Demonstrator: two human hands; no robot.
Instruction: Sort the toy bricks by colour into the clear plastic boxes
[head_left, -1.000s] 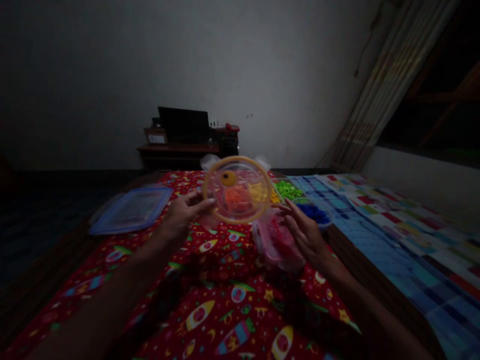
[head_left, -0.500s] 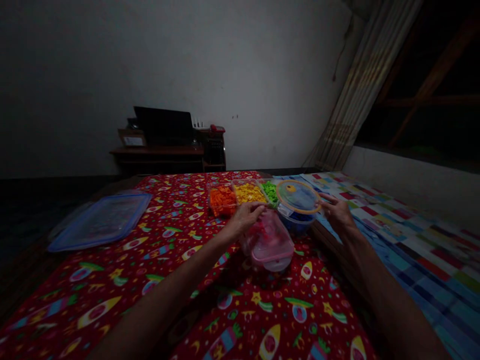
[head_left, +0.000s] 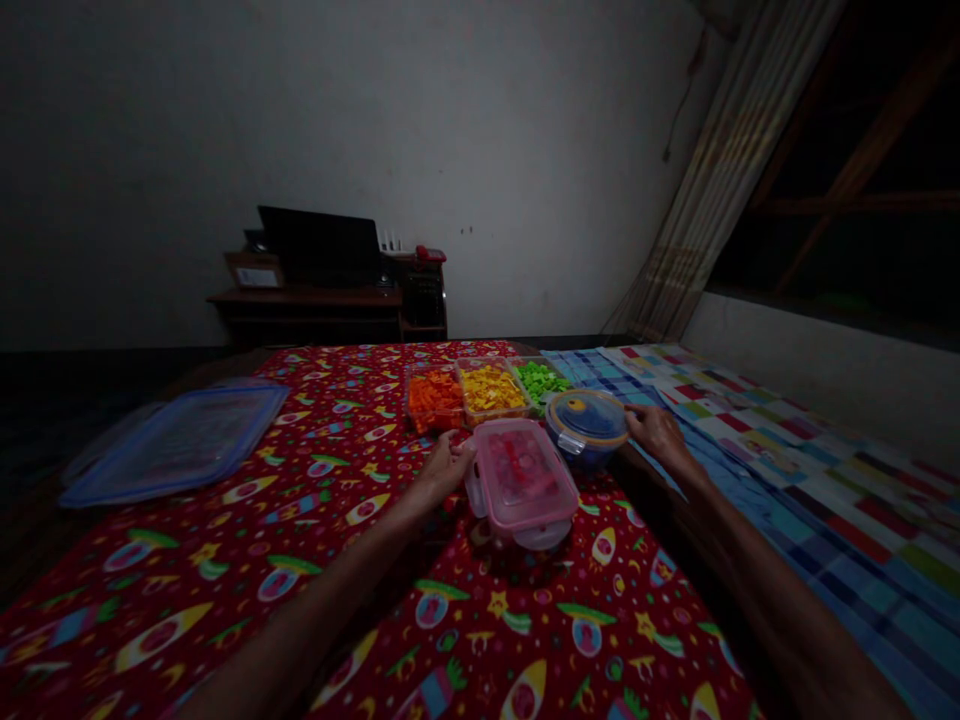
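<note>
Touching the pink-lidded box: I see the left hand at its upper left edge, thumb and fingers drawn close together; I cannot tell from my end whether they pinch the rim.
Round lid: it sits over the round bowl of blue pieces, its rim yellow-orange and its knob yellow. My right hand has bent, partly closed fingers at its right rim; how firm the hold is I cannot tell.
Side flaps: I make out clear flaps sticking out from the left and near sides of the pink-lidded box, and one on the round lid's near side.
Red tablecloth: printed with rockets, stars and saucers, it lies under the pink-lidded box, which is nearest me, just left of the bowl.
Cut pieces: behind the box I have orange pieces, yellow pieces and green pieces, left to right, in clear containers side by side.
Blue-rimmed lid: flat, well to the left.
Carton label: white, on the carton beside the dark screen; its print is too small for me to read.
</note>
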